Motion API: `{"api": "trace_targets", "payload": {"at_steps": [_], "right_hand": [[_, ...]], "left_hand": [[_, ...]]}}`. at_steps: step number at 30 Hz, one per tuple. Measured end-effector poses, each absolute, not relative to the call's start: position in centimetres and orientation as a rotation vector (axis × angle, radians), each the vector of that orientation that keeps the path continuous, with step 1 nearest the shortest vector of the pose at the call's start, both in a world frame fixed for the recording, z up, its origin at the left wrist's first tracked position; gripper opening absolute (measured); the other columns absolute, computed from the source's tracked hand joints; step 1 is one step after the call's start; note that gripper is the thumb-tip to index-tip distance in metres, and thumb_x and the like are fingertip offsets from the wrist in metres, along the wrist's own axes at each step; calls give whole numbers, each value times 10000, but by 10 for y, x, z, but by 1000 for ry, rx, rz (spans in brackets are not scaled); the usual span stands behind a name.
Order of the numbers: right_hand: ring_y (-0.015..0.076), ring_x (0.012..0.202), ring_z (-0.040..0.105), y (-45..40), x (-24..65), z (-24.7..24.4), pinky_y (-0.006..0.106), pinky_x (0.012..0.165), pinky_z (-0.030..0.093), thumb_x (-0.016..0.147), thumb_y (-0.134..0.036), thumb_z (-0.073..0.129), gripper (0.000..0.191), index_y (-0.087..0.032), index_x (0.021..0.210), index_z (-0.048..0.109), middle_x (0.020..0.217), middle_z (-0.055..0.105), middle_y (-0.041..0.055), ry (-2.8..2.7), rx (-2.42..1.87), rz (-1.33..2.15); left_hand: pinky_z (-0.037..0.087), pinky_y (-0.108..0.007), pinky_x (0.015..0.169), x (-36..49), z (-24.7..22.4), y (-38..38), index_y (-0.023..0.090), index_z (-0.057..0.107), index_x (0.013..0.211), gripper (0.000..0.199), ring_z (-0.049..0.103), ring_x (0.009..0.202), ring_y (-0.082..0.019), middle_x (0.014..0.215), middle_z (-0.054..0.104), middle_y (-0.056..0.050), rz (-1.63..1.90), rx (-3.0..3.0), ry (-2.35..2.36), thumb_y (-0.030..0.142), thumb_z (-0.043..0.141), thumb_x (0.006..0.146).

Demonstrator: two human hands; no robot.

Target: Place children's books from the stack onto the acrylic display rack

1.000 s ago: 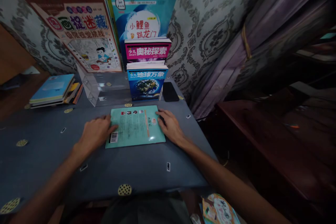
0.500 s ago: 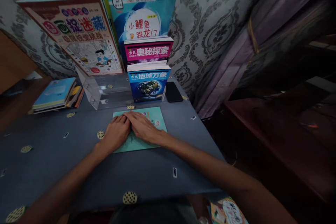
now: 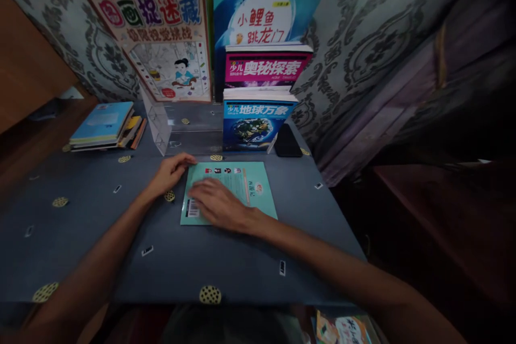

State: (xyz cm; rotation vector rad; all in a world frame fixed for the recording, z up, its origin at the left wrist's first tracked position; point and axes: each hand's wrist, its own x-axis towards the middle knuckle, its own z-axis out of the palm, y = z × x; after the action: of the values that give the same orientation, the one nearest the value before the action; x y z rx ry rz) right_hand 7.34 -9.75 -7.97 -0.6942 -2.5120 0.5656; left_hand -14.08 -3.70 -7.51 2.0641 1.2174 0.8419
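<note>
A thin turquoise book (image 3: 258, 209) lies flat on the table, with a barcode at its lower left and small pictures along its top. My left hand (image 3: 171, 173) rests at the book's upper left corner, its fingers loosely bent and reaching to the edge; it grips nothing that I can see. Over the lower left of the cover is my right hand (image 3: 220, 205), fingers stretched out and slightly blurred. Whether its palm presses on the cover, I cannot tell.
Behind the book, a clear rack (image 3: 157, 123) stands beside a blue book with a globe (image 3: 258, 126), a pink book (image 3: 266, 67) and larger upright books. A black phone (image 3: 287, 142) lies to their right. At the left sits a book stack (image 3: 102, 126). The patterned tablecloth (image 3: 242, 263) covers the table.
My hands, together on the book before, are now apart: the left has moved to the upper left corner, the right sits lower on the cover. The view has shifted, and more of the cover shows.
</note>
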Motion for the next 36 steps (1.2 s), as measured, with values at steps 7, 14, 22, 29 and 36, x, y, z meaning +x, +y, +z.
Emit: {"api": "trace_targets", "payload": {"at_steps": [7, 14, 22, 29, 36], "right_hand": [[194, 1264, 607, -116, 64, -80, 379, 1095, 487, 980, -104, 461, 315, -148, 1232, 644, 1269, 713, 118, -2641, -386, 619], [197, 1300, 602, -79, 56, -85, 405, 1133, 462, 1004, -117, 461, 332, -169, 1279, 638, 1345, 678, 116, -2585, -567, 652], [199, 1338, 561, -33, 57, -89, 461, 1154, 434, 995, -96, 477, 337, -200, 1272, 638, 1364, 660, 90, -2520, -716, 619], [191, 1380, 530, -36, 65, -94, 444, 1199, 383, 990, -100, 495, 334, -168, 1284, 637, 1391, 649, 108, -2516, -741, 600], [216, 1400, 518, -43, 108, -102, 475, 1167, 427, 983, -119, 493, 352, -149, 1303, 638, 1409, 636, 138, -2392, -854, 620]], "left_hand": [[561, -342, 794, -139, -87, -32, 172, 613, 1076, 338, 711, 1024, -222, 1042, 769, -94, 955, 1765, 1167, 199, 475, 770], [498, -225, 566, -142, -90, -30, 164, 536, 1177, 420, 697, 1109, -263, 1195, 704, -149, 996, 1634, 1168, 255, 494, 770], [588, -329, 783, -144, -94, -30, 169, 474, 1248, 480, 704, 1103, -240, 1299, 651, -159, 978, 1740, 1156, 206, 440, 770], [533, -437, 999, -143, -94, -31, 167, 524, 1214, 443, 694, 1120, -235, 1232, 681, -136, 979, 1804, 1161, 224, 476, 778], [574, -378, 834, -140, -87, -36, 166, 607, 1131, 376, 690, 1098, -271, 1140, 728, -111, 908, 1883, 1248, 266, 473, 794]]}}
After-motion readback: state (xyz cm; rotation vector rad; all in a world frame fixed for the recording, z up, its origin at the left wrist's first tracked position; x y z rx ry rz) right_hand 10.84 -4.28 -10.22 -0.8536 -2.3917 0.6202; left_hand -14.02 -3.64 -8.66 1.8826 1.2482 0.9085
